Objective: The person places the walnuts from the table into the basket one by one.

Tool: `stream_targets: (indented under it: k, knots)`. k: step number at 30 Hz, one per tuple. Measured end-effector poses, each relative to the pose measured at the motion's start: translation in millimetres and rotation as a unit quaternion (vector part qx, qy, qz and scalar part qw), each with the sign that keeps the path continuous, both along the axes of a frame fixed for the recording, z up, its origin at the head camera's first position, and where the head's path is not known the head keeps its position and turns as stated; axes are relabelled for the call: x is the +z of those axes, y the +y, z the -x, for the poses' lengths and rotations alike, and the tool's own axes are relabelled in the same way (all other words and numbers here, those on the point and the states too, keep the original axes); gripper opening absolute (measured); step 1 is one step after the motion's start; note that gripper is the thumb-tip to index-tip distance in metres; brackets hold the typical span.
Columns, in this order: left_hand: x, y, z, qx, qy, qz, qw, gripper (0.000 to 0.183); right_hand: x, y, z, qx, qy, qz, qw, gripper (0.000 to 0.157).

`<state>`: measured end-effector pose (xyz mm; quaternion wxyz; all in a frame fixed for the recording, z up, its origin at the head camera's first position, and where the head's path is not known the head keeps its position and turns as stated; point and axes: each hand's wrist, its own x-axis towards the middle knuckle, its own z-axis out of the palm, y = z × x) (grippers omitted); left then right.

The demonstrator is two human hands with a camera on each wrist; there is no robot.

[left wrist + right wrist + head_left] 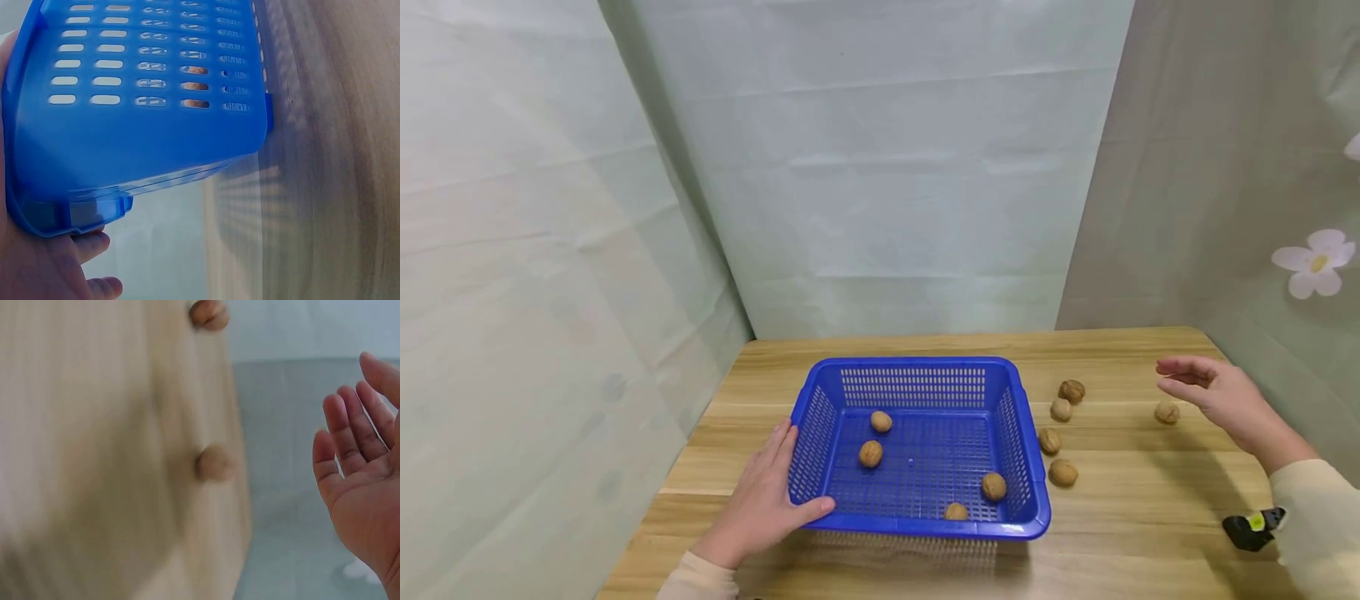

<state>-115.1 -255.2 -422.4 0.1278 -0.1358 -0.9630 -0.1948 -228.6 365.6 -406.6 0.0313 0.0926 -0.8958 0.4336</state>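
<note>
Blue basket (125, 145) half-hides a walnut (195, 87), perhaps; left hand (764, 492) touches the basket.

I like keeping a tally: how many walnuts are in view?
9 walnuts. Four in the basket: two toward its left, two toward its front right. Five on the table: four just right of the basket, one near the right hand. The basket's near wall may hide more.

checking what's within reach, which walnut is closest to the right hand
The lone walnut farthest right on the table, near the right hand; the other walnuts are in or close by the blue basket.
</note>
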Motion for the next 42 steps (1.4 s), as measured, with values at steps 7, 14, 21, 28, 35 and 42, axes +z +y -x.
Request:
stream_targets:
  k: [7,14,21,28,35,42]
  knots:
    - [1.4,-0.2,0.9,0.003,-0.012,-0.003,0.9999,0.112,-29.4,26.2,-3.4,-0.038,-0.012,-0.006,0.999,0.060]
    - [1.0,0.5,0.4,0.006,-0.018,-0.002,0.9998,0.112,-56.7,37.1,-2.7,-0.064,0.001,-0.038,0.997,0.061]
    - [0.5,0.7,-0.4,0.006,-0.011,-0.002,0.9999,0.112,-70.0,33.7,1.7,-0.068,-0.015,-0.075,0.995,0.066]
    - [0.0,0.9,-1.2,0.006,-0.005,0.002,1.0000,0.112,-74.5,26.6,5.5,-0.082,-0.045,-0.083,0.992,0.072]
    - [0.8,1.3,-1.8,0.008,-0.002,0.003,1.0000,0.111,-74.0,21.5,7.1,-0.087,-0.046,-0.105,0.990,0.076]
    - [0.6,1.7,-1.3,0.005,0.000,0.000,1.0000,0.111,-74.0,20.1,6.1,-0.089,-0.045,-0.114,0.988,0.076]
